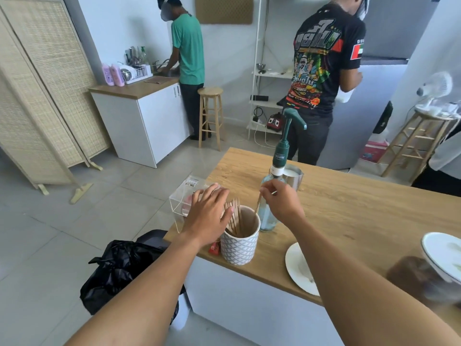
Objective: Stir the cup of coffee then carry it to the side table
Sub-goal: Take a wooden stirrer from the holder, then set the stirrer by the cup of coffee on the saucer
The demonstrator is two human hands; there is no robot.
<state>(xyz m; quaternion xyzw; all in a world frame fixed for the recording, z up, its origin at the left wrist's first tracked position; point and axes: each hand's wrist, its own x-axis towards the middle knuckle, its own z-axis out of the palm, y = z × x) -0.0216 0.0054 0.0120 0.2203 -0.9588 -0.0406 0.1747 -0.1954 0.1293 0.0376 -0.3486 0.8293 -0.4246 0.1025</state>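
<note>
A white patterned holder (239,247) stands near the left end of the wooden counter (349,208), filled with several wooden stir sticks (233,216). My left hand (208,213) lies with straight fingers against the tops of the sticks. My right hand (279,201) pinches one wooden stick (257,208), whose lower end is inside the holder. At the right edge a blurred dark cup or jar (421,278) sits beside a white plate (441,253). I cannot tell whether it holds coffee.
A green-pump syrup bottle (274,183) and a steel milk jug (294,177) stand behind the holder; a clear acrylic box (184,193) is to its left. A white plate (298,270) lies at the front edge. A black bin bag (122,268) sits below. Two people stand beyond.
</note>
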